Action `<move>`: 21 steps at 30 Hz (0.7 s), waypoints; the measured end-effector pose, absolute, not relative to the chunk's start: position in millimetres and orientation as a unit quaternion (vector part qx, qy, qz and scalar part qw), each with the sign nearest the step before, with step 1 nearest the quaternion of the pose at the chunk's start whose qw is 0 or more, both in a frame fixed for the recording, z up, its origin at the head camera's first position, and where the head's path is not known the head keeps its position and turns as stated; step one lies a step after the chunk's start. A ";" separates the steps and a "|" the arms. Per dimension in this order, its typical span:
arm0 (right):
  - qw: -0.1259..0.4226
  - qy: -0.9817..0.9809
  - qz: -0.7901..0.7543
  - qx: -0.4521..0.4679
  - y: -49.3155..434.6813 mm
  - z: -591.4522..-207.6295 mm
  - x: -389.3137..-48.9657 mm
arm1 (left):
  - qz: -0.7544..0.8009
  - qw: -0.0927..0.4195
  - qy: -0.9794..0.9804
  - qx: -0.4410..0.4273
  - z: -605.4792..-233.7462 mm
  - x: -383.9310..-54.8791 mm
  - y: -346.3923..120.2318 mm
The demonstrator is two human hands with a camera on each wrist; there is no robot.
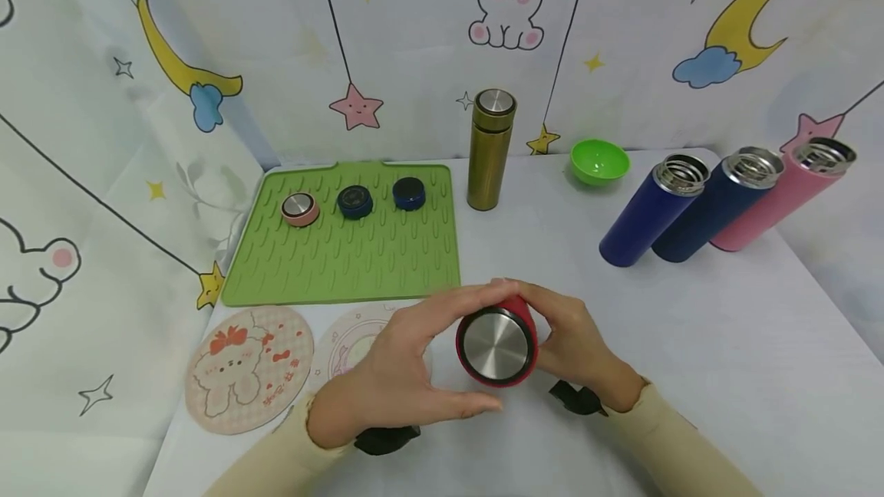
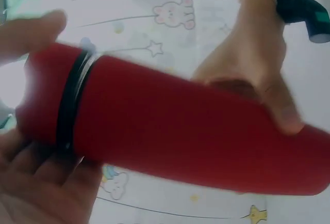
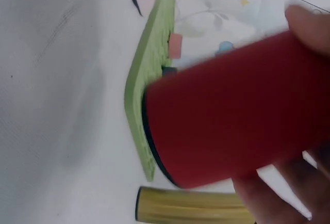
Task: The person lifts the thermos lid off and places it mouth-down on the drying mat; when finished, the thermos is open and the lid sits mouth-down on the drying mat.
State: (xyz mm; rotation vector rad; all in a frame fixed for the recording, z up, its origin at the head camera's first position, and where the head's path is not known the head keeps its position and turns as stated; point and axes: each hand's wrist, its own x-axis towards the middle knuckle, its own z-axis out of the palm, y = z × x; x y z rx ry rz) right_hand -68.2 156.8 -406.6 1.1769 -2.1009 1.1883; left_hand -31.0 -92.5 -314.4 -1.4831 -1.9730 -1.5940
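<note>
A red thermos bottle [image 2: 175,126] with a silver-topped lid [image 1: 496,345] is held off the table, its lid end turned up toward the head camera. My right hand [image 1: 580,336] grips its body, the thumb on one side in the left wrist view. Around the lid end is my left hand [image 1: 394,370], fingers along the far side. Its thumb stretches out on the near side, with a small gap to the lid in the head view. In the right wrist view the bottle's body [image 3: 232,115] hides part of the right fingers.
Three bottle lids [image 1: 355,202] lie on a green mat [image 1: 345,274]. A gold thermos [image 1: 489,159] stands right of it, near a green bowl [image 1: 599,162]. Three lidless bottles, blue [image 1: 642,221], navy [image 1: 707,209] and pink [image 1: 773,194], stand at right. Round coasters [image 1: 249,370] lie at left.
</note>
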 end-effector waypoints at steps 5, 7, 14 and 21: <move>0.139 -0.743 0.439 0.485 157.7 -403.6 -67.9 | -0.452 -0.017 -0.672 -0.586 -296.9 -30.8 -101.4; 0.127 -0.745 0.430 0.494 156.8 -401.5 -66.9 | -0.416 -0.060 -0.672 -0.609 -290.8 -29.7 -103.7; 0.124 -0.752 0.409 0.501 155.8 -395.2 -66.4 | -0.359 -0.090 -0.679 -0.634 -281.6 -27.1 -106.5; 0.148 -0.762 0.414 0.475 156.4 -397.3 -68.8 | -0.392 -0.025 -0.692 -0.605 -286.8 -30.7 -105.0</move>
